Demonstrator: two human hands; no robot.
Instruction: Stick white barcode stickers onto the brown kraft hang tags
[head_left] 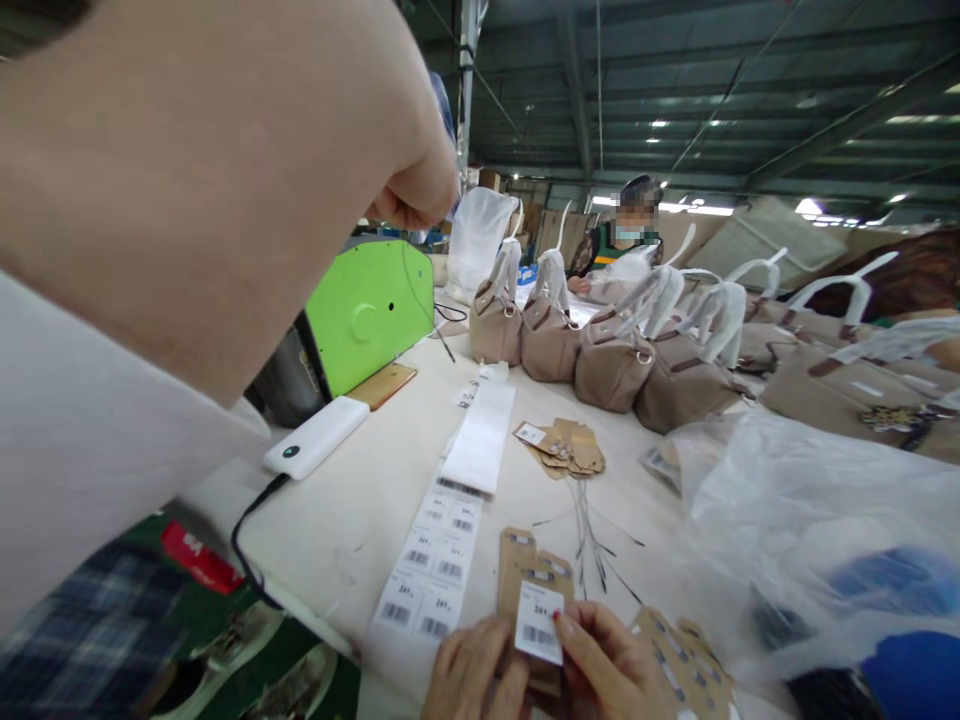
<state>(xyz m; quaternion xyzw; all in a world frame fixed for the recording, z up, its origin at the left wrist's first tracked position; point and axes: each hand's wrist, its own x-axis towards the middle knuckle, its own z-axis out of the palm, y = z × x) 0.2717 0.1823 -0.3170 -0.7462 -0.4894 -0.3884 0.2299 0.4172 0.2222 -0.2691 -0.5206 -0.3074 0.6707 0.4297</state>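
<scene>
At the bottom of the head view my left hand point(476, 672) is closed on the left side of a brown kraft paper hang tag point(541, 680). A white barcode sticker point(538, 622) lies over this tag, slightly tilted. My right hand point(619, 662) pinches the sticker's right edge, thumb on top; its other fingers are partly hidden. Just beyond are more kraft tags point(516, 550), overlapping. A strip of barcode stickers point(431, 560) runs up the table to the left of them. More tags with small labels point(686, 660) lie beside my right hand.
Another person's arm point(225, 180) spans the upper left, before a green machine point(367, 310). A white power bank point(319, 437) and a phone point(384, 385) lie below it. Taupe handbags point(615, 365) line the back. Tags with strings point(570, 448) and clear plastic point(810, 540) lie right.
</scene>
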